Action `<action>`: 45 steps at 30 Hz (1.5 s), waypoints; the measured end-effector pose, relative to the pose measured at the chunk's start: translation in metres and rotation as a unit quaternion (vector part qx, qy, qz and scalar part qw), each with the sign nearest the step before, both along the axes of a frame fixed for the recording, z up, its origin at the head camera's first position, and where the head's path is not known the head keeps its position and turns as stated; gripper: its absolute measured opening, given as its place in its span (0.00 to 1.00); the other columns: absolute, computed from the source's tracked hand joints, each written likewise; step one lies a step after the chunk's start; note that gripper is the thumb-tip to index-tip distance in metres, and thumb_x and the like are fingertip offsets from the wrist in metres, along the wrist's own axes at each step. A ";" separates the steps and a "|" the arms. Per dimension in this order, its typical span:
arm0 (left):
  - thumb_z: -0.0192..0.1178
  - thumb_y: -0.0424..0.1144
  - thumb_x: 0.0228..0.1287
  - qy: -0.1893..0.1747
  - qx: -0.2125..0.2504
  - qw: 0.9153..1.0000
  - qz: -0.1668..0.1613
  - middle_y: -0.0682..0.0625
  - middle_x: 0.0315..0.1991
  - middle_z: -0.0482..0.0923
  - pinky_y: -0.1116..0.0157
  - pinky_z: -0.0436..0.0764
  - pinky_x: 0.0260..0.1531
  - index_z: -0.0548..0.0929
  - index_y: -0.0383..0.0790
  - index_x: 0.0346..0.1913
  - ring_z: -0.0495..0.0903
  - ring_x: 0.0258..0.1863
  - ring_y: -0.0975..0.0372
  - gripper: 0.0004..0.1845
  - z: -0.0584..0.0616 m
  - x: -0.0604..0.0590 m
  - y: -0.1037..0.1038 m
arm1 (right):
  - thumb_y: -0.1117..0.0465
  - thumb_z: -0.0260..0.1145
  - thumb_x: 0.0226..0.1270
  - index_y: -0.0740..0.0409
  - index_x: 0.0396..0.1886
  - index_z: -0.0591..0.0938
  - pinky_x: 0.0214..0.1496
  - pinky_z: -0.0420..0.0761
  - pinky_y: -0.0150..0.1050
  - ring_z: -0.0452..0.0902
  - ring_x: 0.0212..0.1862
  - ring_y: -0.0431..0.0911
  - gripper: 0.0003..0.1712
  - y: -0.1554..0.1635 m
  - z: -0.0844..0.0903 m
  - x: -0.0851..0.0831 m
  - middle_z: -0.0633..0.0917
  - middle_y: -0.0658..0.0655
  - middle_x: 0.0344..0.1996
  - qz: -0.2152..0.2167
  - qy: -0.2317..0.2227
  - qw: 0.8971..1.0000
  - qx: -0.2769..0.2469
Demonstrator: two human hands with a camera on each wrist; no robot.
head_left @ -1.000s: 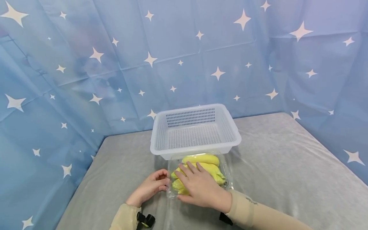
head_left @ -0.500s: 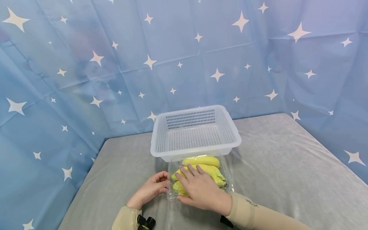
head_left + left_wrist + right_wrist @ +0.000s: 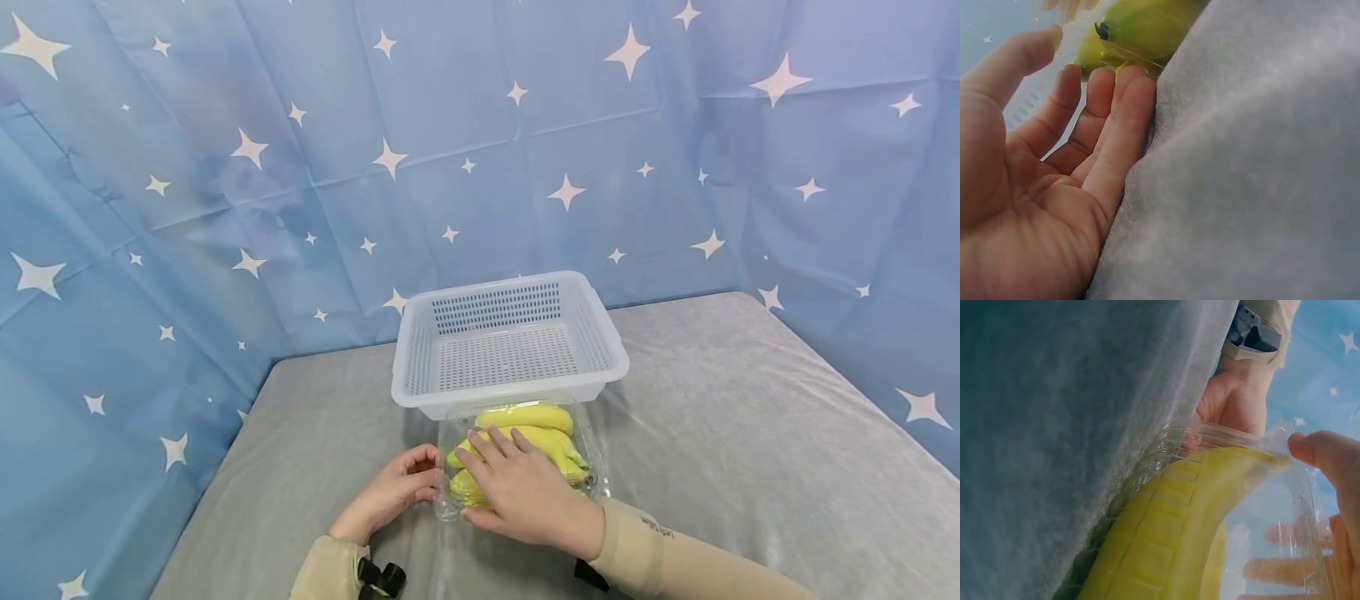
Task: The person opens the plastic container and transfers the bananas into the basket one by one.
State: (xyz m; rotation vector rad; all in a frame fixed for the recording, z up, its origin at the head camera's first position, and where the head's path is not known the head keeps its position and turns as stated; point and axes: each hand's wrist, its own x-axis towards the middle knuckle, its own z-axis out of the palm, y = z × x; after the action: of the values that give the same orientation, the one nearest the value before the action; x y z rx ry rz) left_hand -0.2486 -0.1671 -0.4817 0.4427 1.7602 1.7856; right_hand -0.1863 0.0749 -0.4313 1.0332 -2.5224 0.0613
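- Right hand (image 3: 525, 492): fingers straight and spread apart, resting on top of the clear plastic box (image 3: 456, 422), thumb at its near edge.
- Left hand (image 3: 390, 496): fingers loosely bent, thumb apart from them in the wrist view, fingertips at the box's left end; whether they press it, I cannot tell.
- Yellow bananas (image 3: 551, 446) lie inside the box, directly under the right fingers.
- White basket (image 3: 510, 393) stands beyond both hands' fingers, just behind the box.
- Gray tabletop (image 3: 712, 450) lies beneath, with the left hand's lower edge against it.
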 end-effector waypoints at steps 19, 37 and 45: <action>0.53 0.30 0.70 0.005 -0.008 1.000 0.001 0.49 0.37 0.72 0.68 0.81 0.36 0.73 0.42 0.39 0.75 0.36 0.63 0.04 0.002 0.001 0.000 | 0.31 0.54 0.66 0.53 0.66 0.71 0.57 0.76 0.55 0.73 0.61 0.58 0.39 0.000 0.004 0.001 0.76 0.60 0.62 -0.001 -0.007 1.000 0.011; 0.54 0.30 0.70 0.020 0.001 1.000 -0.014 0.49 0.37 0.72 0.67 0.81 0.37 0.73 0.42 0.39 0.76 0.35 0.64 0.04 0.003 -0.002 0.000 | 0.31 0.65 0.54 0.50 0.63 0.75 0.55 0.77 0.56 0.74 0.60 0.57 0.42 0.002 0.011 -0.002 0.77 0.58 0.60 0.003 -0.025 0.999 -0.027; 0.53 0.28 0.70 0.021 0.002 1.000 -0.014 0.49 0.37 0.73 0.67 0.81 0.37 0.73 0.44 0.39 0.76 0.36 0.64 0.06 0.002 0.000 -0.001 | 0.34 0.66 0.51 0.51 0.63 0.75 0.53 0.78 0.57 0.75 0.58 0.59 0.42 -0.003 0.018 -0.001 0.77 0.59 0.59 -0.006 -0.044 0.999 -0.015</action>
State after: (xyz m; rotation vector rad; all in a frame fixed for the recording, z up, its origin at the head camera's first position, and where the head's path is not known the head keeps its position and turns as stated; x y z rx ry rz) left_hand -0.2488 -0.1676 -0.4801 0.5078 1.7703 1.7732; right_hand -0.1870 0.0715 -0.4136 1.0248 -2.5981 0.1434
